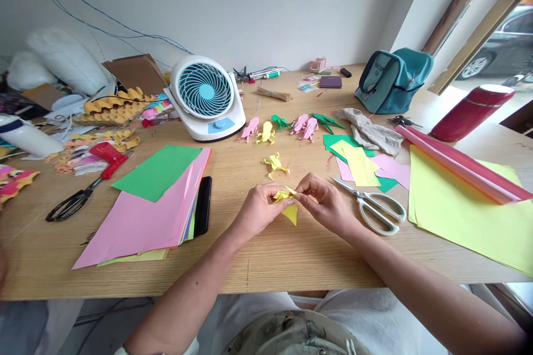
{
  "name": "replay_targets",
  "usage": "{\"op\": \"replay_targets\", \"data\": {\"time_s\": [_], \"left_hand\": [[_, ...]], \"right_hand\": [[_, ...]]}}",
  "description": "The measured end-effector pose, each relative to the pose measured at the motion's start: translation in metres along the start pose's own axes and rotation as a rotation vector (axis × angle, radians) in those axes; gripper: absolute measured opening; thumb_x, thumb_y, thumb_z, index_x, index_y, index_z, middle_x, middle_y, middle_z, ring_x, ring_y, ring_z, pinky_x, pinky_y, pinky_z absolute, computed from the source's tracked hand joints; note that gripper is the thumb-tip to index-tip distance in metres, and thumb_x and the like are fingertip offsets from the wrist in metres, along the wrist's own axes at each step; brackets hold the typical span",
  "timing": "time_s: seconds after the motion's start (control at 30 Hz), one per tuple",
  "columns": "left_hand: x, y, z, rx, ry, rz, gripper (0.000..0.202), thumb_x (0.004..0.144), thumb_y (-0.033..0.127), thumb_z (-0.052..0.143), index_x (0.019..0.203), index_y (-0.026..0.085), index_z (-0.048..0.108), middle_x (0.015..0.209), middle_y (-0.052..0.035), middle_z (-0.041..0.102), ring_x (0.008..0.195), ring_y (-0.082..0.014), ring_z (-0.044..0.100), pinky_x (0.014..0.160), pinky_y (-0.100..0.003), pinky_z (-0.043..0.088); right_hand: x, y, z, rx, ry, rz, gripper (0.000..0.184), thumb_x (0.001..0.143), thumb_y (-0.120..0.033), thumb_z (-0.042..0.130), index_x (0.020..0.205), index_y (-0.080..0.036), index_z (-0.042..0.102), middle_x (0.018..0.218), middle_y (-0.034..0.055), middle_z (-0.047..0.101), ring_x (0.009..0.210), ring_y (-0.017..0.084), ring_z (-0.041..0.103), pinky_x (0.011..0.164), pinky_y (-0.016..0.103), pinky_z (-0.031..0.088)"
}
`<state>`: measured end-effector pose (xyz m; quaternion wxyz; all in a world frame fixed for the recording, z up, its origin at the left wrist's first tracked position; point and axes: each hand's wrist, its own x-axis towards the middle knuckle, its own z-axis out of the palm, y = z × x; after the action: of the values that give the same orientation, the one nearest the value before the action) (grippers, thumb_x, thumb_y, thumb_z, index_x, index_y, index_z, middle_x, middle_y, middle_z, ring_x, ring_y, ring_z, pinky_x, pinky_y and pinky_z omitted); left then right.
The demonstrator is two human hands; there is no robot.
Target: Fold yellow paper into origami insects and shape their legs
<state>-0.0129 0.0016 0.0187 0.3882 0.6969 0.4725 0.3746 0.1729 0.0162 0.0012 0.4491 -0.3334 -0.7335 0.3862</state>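
Observation:
My left hand (260, 208) and my right hand (327, 202) meet just above the wooden table (270, 255), both pinching a small partly folded yellow paper piece (288, 206). A pointed flap of it hangs down between the hands. Just beyond the hands lies a finished yellow paper frog (275, 165). Further back sits a row of folded paper frogs (291, 125) in pink, yellow and green.
White-handled scissors (372, 203) lie right of my right hand. A stack of coloured paper (154, 205) over a black phone (202, 205) lies left. Large yellow sheets (466, 205), a rolled pink sheet (458, 163), a white fan (205, 97), a teal bag (391, 80) and black scissors (75, 202) surround.

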Motion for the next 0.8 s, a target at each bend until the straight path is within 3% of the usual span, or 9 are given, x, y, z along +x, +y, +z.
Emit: {"op": "replay_targets", "data": {"time_s": [0.2, 0.37, 0.57, 0.7, 0.8], "left_hand": [[-0.002, 0.0014, -0.008, 0.201, 0.026, 0.025, 0.016, 0.078, 0.021, 0.072, 0.092, 0.022, 0.079, 0.086, -0.003, 0.075, 0.085, -0.0189, 0.064, 0.077, -0.026, 0.045], [-0.0015, 0.0012, -0.0082, 0.194, -0.009, 0.046, 0.016, 0.079, 0.023, 0.071, 0.094, 0.021, 0.078, 0.092, -0.0035, 0.075, 0.088, -0.0192, 0.065, 0.079, -0.026, 0.045], [-0.0034, 0.0013, -0.0043, 0.36, 0.032, 0.04, 0.017, 0.083, 0.033, 0.067, 0.078, 0.02, 0.075, 0.069, -0.0007, 0.068, 0.069, -0.0152, 0.058, 0.063, -0.024, 0.037], [-0.0037, 0.006, -0.0047, 0.484, 0.0, 0.028, 0.026, 0.083, 0.03, 0.062, 0.059, 0.019, 0.064, 0.057, 0.0008, 0.058, 0.064, -0.014, 0.052, 0.06, -0.024, 0.031], [-0.0036, 0.0078, -0.0058, 0.484, -0.036, 0.008, 0.027, 0.08, 0.028, 0.061, 0.055, 0.018, 0.057, 0.054, 0.0019, 0.052, 0.062, -0.0132, 0.05, 0.059, -0.025, 0.028]], "right_hand": [[-0.0004, 0.0053, 0.0068, 0.206, -0.031, 0.076, 0.022, 0.09, -0.041, 0.062, 0.084, -0.019, 0.06, 0.078, 0.0009, 0.058, 0.07, 0.013, 0.054, 0.064, 0.027, 0.044], [0.0023, 0.0032, 0.0093, 0.35, -0.018, 0.125, 0.028, 0.085, -0.046, 0.069, 0.081, -0.02, 0.057, 0.072, -0.0005, 0.057, 0.065, 0.012, 0.052, 0.06, 0.026, 0.043], [0.0037, 0.005, 0.0097, 0.375, -0.101, 0.195, 0.037, 0.079, -0.054, 0.071, 0.084, -0.019, 0.061, 0.073, 0.0005, 0.06, 0.066, 0.013, 0.054, 0.061, 0.027, 0.046], [0.0026, 0.0061, 0.0088, 0.29, -0.134, 0.173, 0.032, 0.082, -0.049, 0.07, 0.086, -0.018, 0.063, 0.078, 0.0022, 0.063, 0.071, 0.014, 0.057, 0.066, 0.028, 0.048], [0.0014, 0.0067, 0.0081, 0.234, -0.145, 0.176, 0.027, 0.084, -0.044, 0.069, 0.088, -0.018, 0.063, 0.08, 0.003, 0.064, 0.074, 0.014, 0.058, 0.071, 0.029, 0.049]]}}
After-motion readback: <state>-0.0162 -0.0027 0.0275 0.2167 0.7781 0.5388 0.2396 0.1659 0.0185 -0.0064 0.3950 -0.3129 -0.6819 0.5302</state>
